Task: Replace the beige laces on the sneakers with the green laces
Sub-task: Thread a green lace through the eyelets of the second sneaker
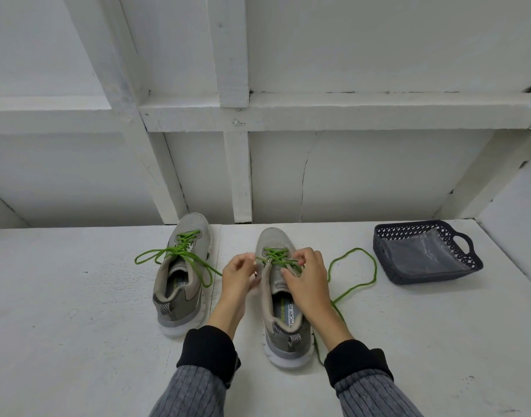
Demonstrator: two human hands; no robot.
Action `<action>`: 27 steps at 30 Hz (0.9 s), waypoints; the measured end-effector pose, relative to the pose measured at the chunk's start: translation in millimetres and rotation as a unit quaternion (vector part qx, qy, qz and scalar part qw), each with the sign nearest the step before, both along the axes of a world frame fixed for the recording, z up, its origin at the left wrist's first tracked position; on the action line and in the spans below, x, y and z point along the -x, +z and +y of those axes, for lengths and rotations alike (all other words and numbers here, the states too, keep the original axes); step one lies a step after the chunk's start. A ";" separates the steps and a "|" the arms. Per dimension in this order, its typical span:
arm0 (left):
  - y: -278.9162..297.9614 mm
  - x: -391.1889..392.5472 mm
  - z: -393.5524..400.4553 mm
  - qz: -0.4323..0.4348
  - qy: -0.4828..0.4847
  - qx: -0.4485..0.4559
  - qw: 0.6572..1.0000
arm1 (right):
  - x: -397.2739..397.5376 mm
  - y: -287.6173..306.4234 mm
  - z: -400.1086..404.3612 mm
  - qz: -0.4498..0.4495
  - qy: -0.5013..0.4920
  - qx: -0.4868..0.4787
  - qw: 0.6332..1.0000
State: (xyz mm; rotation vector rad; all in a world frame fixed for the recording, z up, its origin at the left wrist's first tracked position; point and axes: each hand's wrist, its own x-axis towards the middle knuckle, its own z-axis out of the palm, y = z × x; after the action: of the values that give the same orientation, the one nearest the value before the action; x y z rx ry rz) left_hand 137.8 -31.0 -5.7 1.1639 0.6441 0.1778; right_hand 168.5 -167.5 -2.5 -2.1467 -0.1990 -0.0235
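Lacing the right sneaker (283, 299): right hand (306, 276) pinches the green lace (352, 285), whose slack trails rightward; left hand (238, 276) grips the eyelet edge.

The worktop (77, 296) lies bare left of the left sneaker (180, 281). Between the right sneaker (283, 302) and the basket (423, 251), a green lace (369, 272) loops across the way. The wall (348, 176) closes the back.
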 end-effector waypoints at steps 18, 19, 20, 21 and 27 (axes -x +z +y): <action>-3.3 -6.9 17.1 -0.029 -0.160 -0.388 0.907 | 2.8 -11.7 -5.6 -0.025 -0.119 -0.102 0.987; 0.2 -6.9 13.3 -0.053 -0.108 -0.283 0.952 | 2.5 -11.9 -5.3 -0.027 -0.121 -0.106 0.987; 4.8 -7.1 10.1 -0.077 -0.047 -0.154 0.984 | 2.1 -12.2 -5.2 -0.028 -0.123 -0.110 0.986; 9.3 -7.1 10.1 -0.087 0.013 -0.054 0.995 | 1.6 -12.4 -5.2 -0.029 -0.125 -0.112 0.985; 1.8 -1.5 30.2 0.061 -0.066 -0.561 0.823 | -0.6 -12.7 -4.0 -0.033 -0.129 -0.121 0.984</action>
State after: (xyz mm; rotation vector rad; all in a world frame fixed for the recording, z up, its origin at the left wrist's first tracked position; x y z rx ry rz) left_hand 139.3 -0.8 -3.9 2.3748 0.5535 0.3956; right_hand 169.1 -171.5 -15.1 -1.9175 0.0446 -0.2569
